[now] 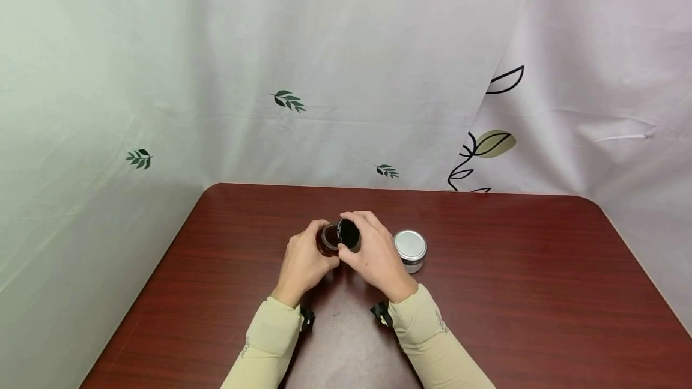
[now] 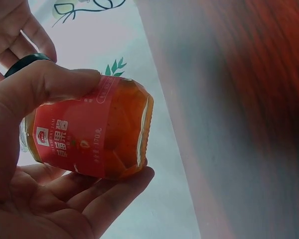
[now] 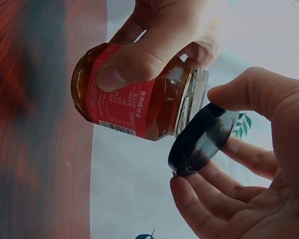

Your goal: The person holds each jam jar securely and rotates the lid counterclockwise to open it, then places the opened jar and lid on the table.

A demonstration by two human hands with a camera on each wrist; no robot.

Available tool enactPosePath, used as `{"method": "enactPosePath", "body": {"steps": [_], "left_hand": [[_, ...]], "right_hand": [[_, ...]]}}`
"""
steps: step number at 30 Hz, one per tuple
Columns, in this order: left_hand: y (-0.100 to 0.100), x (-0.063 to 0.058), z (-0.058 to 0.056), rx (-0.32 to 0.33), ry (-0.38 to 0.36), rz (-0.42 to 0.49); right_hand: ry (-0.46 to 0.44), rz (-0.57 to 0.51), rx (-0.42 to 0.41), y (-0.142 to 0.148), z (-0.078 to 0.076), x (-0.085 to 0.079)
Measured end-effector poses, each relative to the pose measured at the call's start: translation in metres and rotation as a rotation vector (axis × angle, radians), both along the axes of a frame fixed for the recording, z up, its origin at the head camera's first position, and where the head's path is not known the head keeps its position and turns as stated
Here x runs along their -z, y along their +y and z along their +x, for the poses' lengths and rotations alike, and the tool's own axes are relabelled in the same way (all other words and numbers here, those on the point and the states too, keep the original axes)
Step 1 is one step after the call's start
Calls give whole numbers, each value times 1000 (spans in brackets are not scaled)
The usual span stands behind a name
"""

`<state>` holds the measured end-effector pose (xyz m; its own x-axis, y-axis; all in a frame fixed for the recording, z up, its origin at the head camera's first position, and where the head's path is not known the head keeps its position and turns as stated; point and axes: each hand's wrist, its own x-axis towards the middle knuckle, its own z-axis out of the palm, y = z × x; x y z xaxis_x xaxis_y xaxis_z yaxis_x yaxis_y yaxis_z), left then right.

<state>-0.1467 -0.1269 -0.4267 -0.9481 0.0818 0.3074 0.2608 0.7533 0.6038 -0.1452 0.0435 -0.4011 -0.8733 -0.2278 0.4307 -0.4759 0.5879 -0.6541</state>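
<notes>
In the head view, my left hand point(image 1: 305, 263) grips a glass jam jar point(image 1: 327, 240) around its sides. The left wrist view shows the jar's red strawberry jam label point(image 2: 72, 134) and amber-red contents, with my thumb and fingers on opposite sides. My right hand point(image 1: 375, 254) pinches a black lid point(image 3: 199, 142) by its edge between thumb and fingertips. The lid stands tilted right at the jar's mouth, and part of the bare glass neck point(image 3: 192, 99) shows beside it. In the right wrist view, a barcode and small print are visible on the label.
A short round container with a silver lid point(image 1: 409, 245) stands just right of my right hand on the dark red wooden table point(image 1: 513, 275). White cloth point(image 1: 346, 65) with leaf prints hangs behind the table and along both sides.
</notes>
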Motion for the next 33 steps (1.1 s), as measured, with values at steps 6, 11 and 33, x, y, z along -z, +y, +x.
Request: {"method": "enactPosePath", "body": {"steps": [6,11,33], "left_hand": [[-1,0,0,-3,1,-4],[-2,0,0,-10,4,-6],[-6,-2,0,-42,-47,7]], "right_hand": [[-3,16,15,0,-1,0],[-1,18,20,1,-1,0],[-41,41,22,3,-2,2]]}}
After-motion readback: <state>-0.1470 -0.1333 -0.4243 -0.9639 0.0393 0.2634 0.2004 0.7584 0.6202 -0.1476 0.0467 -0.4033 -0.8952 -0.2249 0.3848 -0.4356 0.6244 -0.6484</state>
